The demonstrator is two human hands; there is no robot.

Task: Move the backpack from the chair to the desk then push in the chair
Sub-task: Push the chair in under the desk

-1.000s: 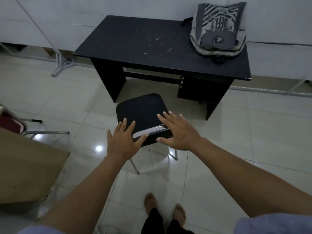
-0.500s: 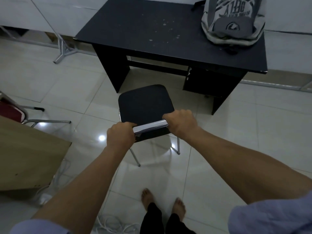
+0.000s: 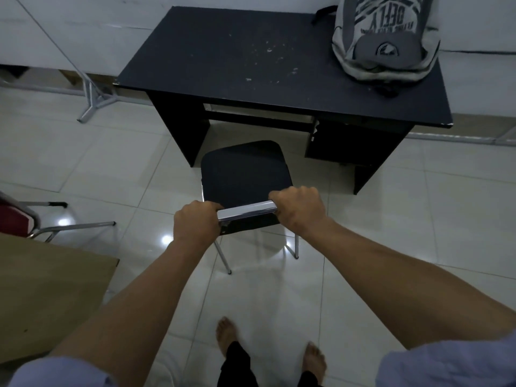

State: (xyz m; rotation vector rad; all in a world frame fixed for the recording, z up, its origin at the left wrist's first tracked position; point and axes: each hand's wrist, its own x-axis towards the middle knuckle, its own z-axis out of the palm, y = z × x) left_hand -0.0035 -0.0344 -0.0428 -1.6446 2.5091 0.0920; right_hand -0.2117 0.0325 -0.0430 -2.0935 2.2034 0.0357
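Glossy pale floor tiles point(image 3: 391, 247) reflect ceiling lights. A matte black rectangular table point(image 3: 251, 65), scuffed with pale flecks, stands long side across the view against a white wall. On its far right corner a soft grey fabric backpack point(image 3: 385, 40) lies with its print upside down, reading "DEFLY". The chair point(image 3: 243, 174), with black padded seat and chrome legs, faces the table's opening. Left hand point(image 3: 195, 224) and right hand point(image 3: 300, 210) have fingers wrapped around its shiny chrome back rail.

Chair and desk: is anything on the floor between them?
No. In the head view only bare tile floor separates the chair from the desk.
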